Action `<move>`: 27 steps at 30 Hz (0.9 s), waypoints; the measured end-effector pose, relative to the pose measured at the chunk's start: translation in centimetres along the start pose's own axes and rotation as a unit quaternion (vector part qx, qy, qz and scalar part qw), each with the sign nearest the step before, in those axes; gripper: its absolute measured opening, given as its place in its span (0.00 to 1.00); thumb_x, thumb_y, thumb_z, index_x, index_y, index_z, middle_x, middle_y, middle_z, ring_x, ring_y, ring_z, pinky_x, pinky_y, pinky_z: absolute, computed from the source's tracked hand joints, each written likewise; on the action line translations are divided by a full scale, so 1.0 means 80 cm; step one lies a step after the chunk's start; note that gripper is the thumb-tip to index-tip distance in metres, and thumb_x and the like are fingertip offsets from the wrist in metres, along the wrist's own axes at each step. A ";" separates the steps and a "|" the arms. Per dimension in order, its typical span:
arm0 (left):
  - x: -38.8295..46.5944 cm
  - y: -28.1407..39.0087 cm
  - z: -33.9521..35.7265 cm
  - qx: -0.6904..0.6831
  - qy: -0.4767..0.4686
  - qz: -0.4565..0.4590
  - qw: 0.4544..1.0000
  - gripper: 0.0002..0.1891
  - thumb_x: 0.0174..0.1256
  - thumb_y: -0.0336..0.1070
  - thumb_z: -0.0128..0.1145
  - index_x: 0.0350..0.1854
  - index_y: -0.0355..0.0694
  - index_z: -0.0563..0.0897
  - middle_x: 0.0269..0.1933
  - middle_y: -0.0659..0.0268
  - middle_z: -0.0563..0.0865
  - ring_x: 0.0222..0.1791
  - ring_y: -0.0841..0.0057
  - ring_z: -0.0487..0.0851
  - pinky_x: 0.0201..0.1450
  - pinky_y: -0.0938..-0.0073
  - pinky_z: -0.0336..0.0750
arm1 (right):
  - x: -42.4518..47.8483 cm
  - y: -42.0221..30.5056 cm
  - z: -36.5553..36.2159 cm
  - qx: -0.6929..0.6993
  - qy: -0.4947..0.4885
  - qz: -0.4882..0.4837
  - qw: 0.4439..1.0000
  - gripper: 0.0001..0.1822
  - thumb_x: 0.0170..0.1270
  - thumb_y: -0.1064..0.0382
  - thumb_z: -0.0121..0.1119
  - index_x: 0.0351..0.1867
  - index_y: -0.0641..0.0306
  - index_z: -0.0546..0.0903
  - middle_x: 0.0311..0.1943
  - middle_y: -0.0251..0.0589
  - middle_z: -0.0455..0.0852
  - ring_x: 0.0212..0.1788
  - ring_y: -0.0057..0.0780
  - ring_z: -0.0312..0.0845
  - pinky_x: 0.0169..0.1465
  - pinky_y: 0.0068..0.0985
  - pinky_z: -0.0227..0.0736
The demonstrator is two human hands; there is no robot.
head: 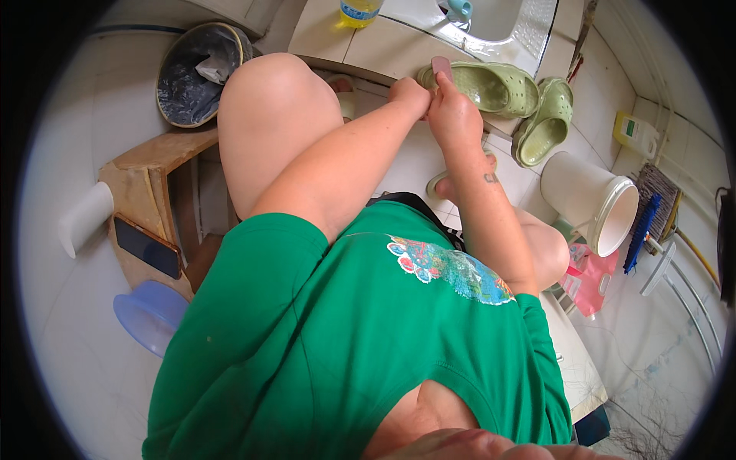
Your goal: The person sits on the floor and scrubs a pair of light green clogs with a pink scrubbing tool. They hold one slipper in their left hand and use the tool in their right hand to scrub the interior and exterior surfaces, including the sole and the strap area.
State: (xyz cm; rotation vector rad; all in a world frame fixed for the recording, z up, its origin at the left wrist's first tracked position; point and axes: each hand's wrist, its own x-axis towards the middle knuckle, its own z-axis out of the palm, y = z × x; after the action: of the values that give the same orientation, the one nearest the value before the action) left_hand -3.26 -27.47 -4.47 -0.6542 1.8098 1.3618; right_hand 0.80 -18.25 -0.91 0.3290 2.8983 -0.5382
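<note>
My left hand (pixel 409 96) is curled with its fingertips against my right hand; what lies between its fingers is hidden. My right hand (pixel 456 118) grips a flat, pinkish piece with a rounded end (pixel 441 66), its thumb or finger lying along it. Just beyond the hands, a light green perforated clog (pixel 486 86) lies on the edge of a tiled ledge (pixel 385 49). A second green clog (pixel 542 129) lies to its right, tilted against the ledge.
A white ceramic basin (pixel 494 20) and a bottle of yellow liquid (pixel 360 11) are on the ledge. Left are a lined bin (pixel 192 75), a wooden stand (pixel 138 167), a phone (pixel 148 244) and a blue bowl (pixel 152 313). Right are a white bucket (pixel 581 195), a yellow-labelled jug (pixel 635 133) and brushes (pixel 643 230).
</note>
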 end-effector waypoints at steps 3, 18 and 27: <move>0.023 -0.019 0.007 -0.045 -0.025 0.002 0.999 0.16 0.64 0.37 0.68 0.38 0.25 0.84 0.29 0.52 0.88 0.23 0.66 0.87 0.21 0.69 0.82 | 0.032 0.015 -0.006 -0.061 0.024 -0.005 0.998 0.18 0.71 0.57 0.50 0.57 0.47 0.84 0.35 0.51 0.90 0.40 0.52 0.87 0.44 0.47 0.81; 0.024 -0.016 0.013 -0.066 -0.069 -0.011 0.995 0.17 0.68 0.38 0.67 0.39 0.23 0.82 0.33 0.52 0.88 0.27 0.65 0.90 0.26 0.68 0.85 | 0.047 0.043 0.003 0.007 0.070 0.000 0.998 0.16 0.71 0.56 0.56 0.56 0.43 0.87 0.37 0.53 0.89 0.39 0.52 0.87 0.44 0.42 0.81; 0.037 -0.018 0.012 -0.043 -0.045 -0.048 0.997 0.17 0.68 0.40 0.66 0.40 0.25 0.84 0.31 0.55 0.89 0.22 0.69 0.88 0.21 0.71 0.81 | -0.022 0.028 0.028 0.069 0.087 -0.051 0.992 0.16 0.72 0.55 0.55 0.57 0.46 0.86 0.37 0.55 0.89 0.39 0.54 0.86 0.44 0.42 0.81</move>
State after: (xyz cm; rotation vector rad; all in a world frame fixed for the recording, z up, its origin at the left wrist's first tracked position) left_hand -3.58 -26.90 -7.83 -0.7051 1.6359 1.3893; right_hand 3.32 -17.34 -3.34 0.2595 3.0668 -0.7646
